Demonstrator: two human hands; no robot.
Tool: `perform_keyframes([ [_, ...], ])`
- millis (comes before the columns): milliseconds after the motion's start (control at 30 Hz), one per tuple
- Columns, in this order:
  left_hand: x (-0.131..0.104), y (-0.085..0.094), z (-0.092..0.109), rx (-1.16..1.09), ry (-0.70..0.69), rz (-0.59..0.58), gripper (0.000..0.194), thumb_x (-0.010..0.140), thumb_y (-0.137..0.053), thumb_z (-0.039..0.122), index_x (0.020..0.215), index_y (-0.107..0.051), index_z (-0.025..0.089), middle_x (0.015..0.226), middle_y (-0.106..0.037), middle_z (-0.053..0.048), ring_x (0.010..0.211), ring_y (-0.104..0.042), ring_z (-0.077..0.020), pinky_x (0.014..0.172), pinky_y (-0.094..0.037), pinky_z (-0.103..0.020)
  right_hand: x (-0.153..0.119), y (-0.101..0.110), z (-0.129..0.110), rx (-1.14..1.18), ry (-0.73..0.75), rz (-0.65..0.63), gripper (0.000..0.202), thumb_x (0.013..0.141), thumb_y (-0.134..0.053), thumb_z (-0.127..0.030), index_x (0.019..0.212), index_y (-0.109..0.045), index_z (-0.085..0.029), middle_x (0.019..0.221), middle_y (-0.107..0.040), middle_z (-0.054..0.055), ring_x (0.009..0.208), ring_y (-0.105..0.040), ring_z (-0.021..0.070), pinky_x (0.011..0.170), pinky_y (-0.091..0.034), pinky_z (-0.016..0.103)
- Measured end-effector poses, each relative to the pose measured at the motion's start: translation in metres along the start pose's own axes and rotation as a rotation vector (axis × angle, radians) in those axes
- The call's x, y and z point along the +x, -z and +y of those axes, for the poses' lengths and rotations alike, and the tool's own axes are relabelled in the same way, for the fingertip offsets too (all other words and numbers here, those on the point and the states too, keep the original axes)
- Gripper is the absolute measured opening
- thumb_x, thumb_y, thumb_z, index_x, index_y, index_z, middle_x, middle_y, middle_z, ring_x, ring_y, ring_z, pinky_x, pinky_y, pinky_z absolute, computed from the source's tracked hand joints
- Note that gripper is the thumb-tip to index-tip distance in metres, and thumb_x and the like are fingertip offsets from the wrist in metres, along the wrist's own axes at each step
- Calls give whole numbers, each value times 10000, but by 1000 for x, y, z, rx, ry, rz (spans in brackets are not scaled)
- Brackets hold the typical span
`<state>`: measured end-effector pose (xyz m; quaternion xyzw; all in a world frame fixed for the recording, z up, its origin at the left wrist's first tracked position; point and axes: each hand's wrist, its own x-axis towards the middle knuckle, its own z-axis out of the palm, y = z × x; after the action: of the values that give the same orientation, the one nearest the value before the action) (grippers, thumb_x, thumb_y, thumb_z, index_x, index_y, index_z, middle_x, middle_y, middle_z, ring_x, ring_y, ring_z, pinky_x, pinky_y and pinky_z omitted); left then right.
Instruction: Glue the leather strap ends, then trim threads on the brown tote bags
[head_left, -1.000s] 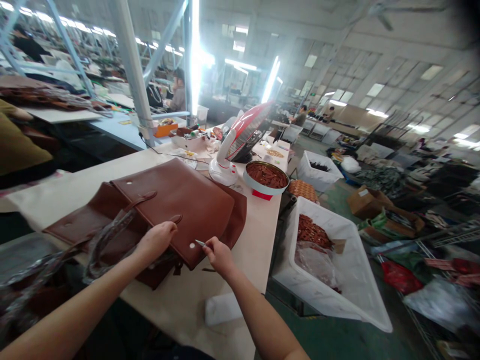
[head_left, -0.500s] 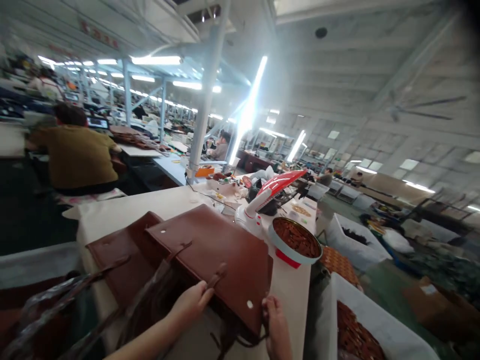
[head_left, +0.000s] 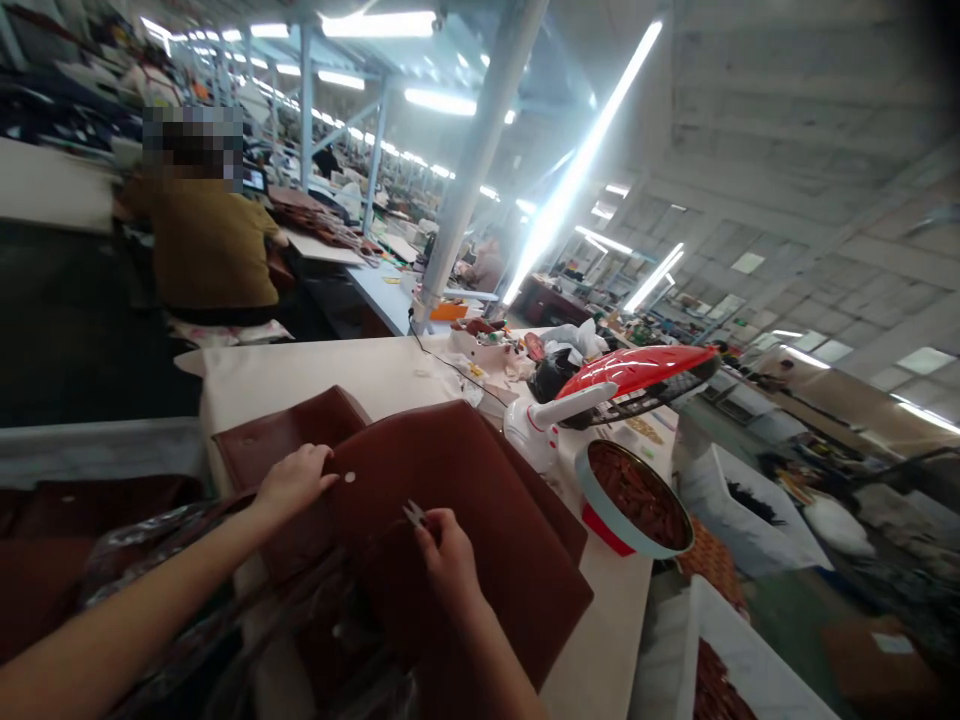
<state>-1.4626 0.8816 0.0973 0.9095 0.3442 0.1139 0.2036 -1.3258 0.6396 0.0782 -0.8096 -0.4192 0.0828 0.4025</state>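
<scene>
A brown leather bag (head_left: 465, 500) lies tilted across the near part of the pale table. My left hand (head_left: 298, 482) pinches the bag's left edge, beside a white round spot on the leather. Over the middle of the bag, my right hand (head_left: 448, 550) holds small metal scissors (head_left: 413, 514), their tips pointing up and left. Another brown leather piece (head_left: 289, 432) lies behind my left hand. Dark straps and clear plastic wrap (head_left: 169, 540) hang below my left forearm.
A red and white fan (head_left: 536, 430) stands behind the bag, next to a round tin (head_left: 637, 498) of brown pieces. White bins (head_left: 750, 650) stand on the floor at right, another bin (head_left: 105, 450) at left. A person (head_left: 214, 240) in a mustard top sits at back left.
My left hand has moved left and up to the bag's left edge. My right hand has left the right corner and now shows scissors over the bag. The bag has turned.
</scene>
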Motion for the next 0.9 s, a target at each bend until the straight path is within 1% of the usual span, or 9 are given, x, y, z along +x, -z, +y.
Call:
perform_keyframes([
  [100, 4, -10, -10, 28, -28, -25, 147, 789, -479, 249, 779, -604, 174, 857, -574, -89, 825, -572, -254, 777, -430, -375, 32, -41, -18, -170, 90, -150, 162, 840, -521, -275, 981, -552, -202, 890, -659, 35, 810, -615, 187, 720, -446, 279],
  [200, 0, -20, -15, -17, -51, -24, 150, 811, -453, 260, 774, -577, 184, 844, -573, -74, 820, -562, -230, 786, -417, -349, 53, -63, -27, -305, 137, -187, 176, 851, -517, -287, 1000, -555, -200, 931, -658, 49, 842, -610, 200, 735, -435, 288],
  [433, 0, -25, -13, -309, 43, 10, 126, 821, -416, 288, 758, -497, 214, 770, -599, -35, 754, -573, -223, 751, -414, -352, 83, -85, -43, -351, 168, -218, 161, 834, -551, -293, 967, -575, -206, 926, -655, 66, 808, -610, 219, 724, -418, 300],
  [567, -9, -31, -15, -541, 195, 71, 169, 819, -419, 361, 790, -489, 210, 810, -605, -38, 818, -581, -226, 804, -435, -366, 91, -85, -45, -266, 126, -167, 68, 817, -562, -247, 868, -573, -204, 839, -663, 45, 768, -619, 208, 704, -429, 288],
  [667, -36, -48, -11, -752, 398, 83, 267, 834, -372, 425, 864, -475, 181, 839, -618, -77, 835, -613, -236, 766, -488, -390, 71, -60, -41, -187, 63, -60, 127, 885, -452, -265, 948, -533, -189, 850, -659, 46, 764, -625, 175, 678, -449, 259],
  [733, -59, -65, 3, -924, 486, -6, 364, 819, -393, 504, 863, -499, 158, 784, -638, -96, 754, -647, -246, 677, -526, -399, 40, -37, -34, -104, 22, 31, 189, 913, -380, -296, 997, -502, -178, 862, -650, 53, 758, -625, 162, 666, -466, 252],
  [767, -70, -73, 14, -1018, 494, -72, 405, 792, -441, 540, 847, -526, 148, 755, -651, -107, 729, -659, -255, 655, -535, -401, 20, -27, -29, 37, -18, 110, 193, 895, -414, -326, 975, -513, -181, 839, -647, 48, 753, -626, 168, 670, -474, 259],
  [833, -85, -86, 41, -1214, 462, -183, 427, 741, -542, 545, 881, -582, 143, 791, -689, -121, 788, -675, -259, 712, -545, -386, -25, -11, -16, 209, -101, 223, 225, 847, -485, -394, 926, -547, -192, 826, -651, 45, 762, -629, 189, 697, -484, 285],
  [900, -86, -88, 70, -1367, 433, -248, 424, 705, -608, 512, 901, -619, 136, 808, -712, -134, 828, -678, -270, 753, -547, -382, -68, -1, 0, 296, -206, 322, 288, 795, -545, -455, 921, -573, -197, 857, -663, 57, 797, -634, 217, 703, -488, 302],
])
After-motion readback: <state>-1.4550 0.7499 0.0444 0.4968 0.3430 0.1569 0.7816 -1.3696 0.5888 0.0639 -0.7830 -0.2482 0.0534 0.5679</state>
